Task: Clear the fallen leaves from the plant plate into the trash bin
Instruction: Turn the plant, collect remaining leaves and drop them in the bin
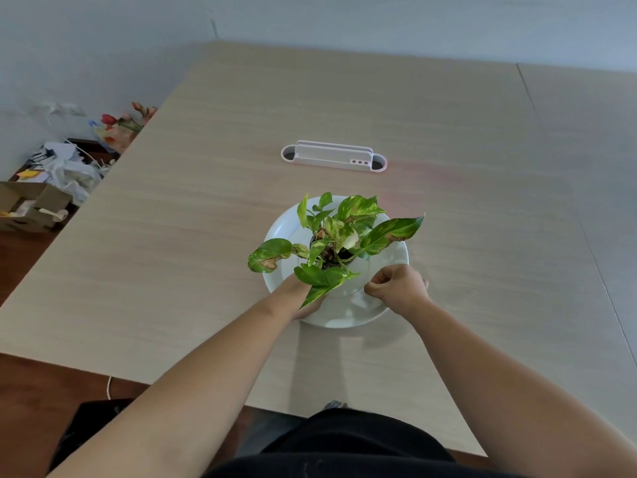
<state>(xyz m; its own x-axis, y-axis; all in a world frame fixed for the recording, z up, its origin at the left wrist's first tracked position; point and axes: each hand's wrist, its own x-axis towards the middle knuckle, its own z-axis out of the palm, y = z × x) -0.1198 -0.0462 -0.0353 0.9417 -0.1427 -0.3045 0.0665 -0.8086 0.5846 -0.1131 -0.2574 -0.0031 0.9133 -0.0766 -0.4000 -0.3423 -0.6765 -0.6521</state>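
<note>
The right hand is over the near right part of the white plate, with its fingers curled in and the thumb and first finger pressed together like a pinch; what is between them is too small to tell, so I cannot say if it holds a leaf. The left hand lies on the near left part of the same plate, and a hanging green leaf covers its fingers, so its grip cannot be told. Between the two hands, at the middle of the plate, stands the pothos plant in a small dark pot, with green and yellow leaves; some have brown dry edges. No loose fallen leaf can be made out clearly on the bare parts of the plate. The plate sits on a light wooden table. Farther on the table, well apart from the plate, is a white desk organizer. On the floor to the left of the table stands a dark bin full of crumpled paper, beside a cardboard box and some red flowers.
</note>
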